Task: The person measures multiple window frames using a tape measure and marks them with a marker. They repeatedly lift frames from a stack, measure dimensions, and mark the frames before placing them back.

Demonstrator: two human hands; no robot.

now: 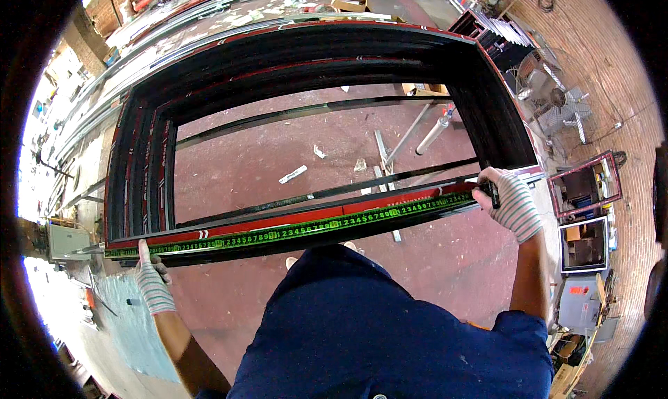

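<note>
Along the near edge of a big stack of black and red rectangular frames (499, 110), I am holding a green tape blade (299, 230) stretched between my two hands. My right hand (513, 201), in a striped glove, is closing round the black tape case (494, 194), its fingers bent over the case at the frames' near right corner. My left hand (152, 281), gloved in the same way, is standing at the opposite end, half curled; its thumb is pointing away from me and resting on the blade close to the blade's left end, though I cannot tell how firmly it is pressing. Between the hands the blade is lying beside a red strip (313, 219) of the top frame, its numbered face turned up toward me.

Beyond my right hand and to its left, a white tube (433, 136) is showing through the frames' opening, lying over the reddish floor (236, 301). Farther out past that hand, a fan (557, 96) is standing near the brick wall (609, 72). Just to its right, a small red frame (615, 176) is leaning, and nearer me a grey box (579, 305) is sitting.
</note>
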